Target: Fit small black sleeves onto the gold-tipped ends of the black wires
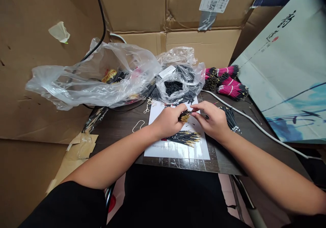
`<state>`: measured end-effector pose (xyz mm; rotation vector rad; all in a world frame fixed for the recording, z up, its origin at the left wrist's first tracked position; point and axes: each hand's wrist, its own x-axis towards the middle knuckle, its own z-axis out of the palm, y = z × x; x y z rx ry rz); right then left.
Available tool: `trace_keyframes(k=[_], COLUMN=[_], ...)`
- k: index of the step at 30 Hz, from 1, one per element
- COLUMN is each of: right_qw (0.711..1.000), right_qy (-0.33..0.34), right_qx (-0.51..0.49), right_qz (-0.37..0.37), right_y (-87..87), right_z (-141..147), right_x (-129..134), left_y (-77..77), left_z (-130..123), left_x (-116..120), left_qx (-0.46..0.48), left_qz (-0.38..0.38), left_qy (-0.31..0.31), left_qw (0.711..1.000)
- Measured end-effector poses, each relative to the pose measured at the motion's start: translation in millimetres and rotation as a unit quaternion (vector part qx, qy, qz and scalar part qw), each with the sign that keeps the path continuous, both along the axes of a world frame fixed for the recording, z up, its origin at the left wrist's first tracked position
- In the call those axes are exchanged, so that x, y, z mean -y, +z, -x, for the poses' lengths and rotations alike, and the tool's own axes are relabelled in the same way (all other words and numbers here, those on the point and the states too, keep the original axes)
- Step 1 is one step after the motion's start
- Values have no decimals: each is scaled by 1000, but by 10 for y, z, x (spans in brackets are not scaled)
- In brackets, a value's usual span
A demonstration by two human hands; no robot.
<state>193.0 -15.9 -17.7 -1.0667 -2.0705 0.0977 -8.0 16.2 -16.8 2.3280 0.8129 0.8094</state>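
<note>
My left hand (170,120) is closed around a bundle of thin black wires with gold tips (185,116), the tips pointing toward my right hand. My right hand (212,119) pinches with thumb and forefinger at the bundle's end; what lies between those fingertips is too small to make out. Below both hands, a loose pile of black wires with gold ends (184,138) rests on a white printed sheet (175,152). Beyond the hands, small black pieces (190,101) lie scattered at the sheet's far edge.
A clear plastic bag (102,82) and an opened bag of small black parts (175,85) stand behind. Banded pink-and-black bundles (230,82) lie at back right, a black wire bundle (230,119) nearer. A white cable (254,121) crosses the right side; rubber bands (138,124) lie left.
</note>
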Motion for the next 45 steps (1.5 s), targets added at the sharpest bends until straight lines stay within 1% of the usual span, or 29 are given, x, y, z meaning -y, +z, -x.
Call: trace_keyframes(k=[2,4,6,8,11,13,16,20,22,27,31,39,45], right_qw=[1000,999,996,995,999,1000,997,995,995,993,991,976,967], right_qy=[-7,-6,-7,-19,-34,-8,26,11,11,19,29,72,86], right_qx=[8,43,85,94,32,-5,-23,-45,-59,-112,-130,-192,-212], right_qz=[0,16,39,38,0,-29,-70,-85,-74,-21,-4,69,110], right_y=[-6,-20,-28,-13,58,112,158,165,167,187,198,178,159], right_z=[-29,-44,-42,-27,6,25,52,83,94,121,139,139,137], right_x=[-29,-65,-87,-81,-9,62,152,195,198,214,225,203,194], left_y=[11,24,36,43,45,42,28,3,-9,-33,-25,6,21], left_z=[28,46,55,59,66,73,80,75,71,66,60,37,36], left_x=[14,34,55,71,81,79,70,63,62,59,69,100,100], left_qx=[5,18,32,46,65,68,59,47,46,34,27,57,101], left_qz=[-17,-38,-59,-76,-100,-112,-123,-137,-141,-139,-131,-134,-111], left_qy=[-17,-27,-29,-26,-24,-26,-28,-22,-26,-33,-29,-49,-66], left_qw=[1000,999,997,996,993,991,990,989,989,989,991,988,986])
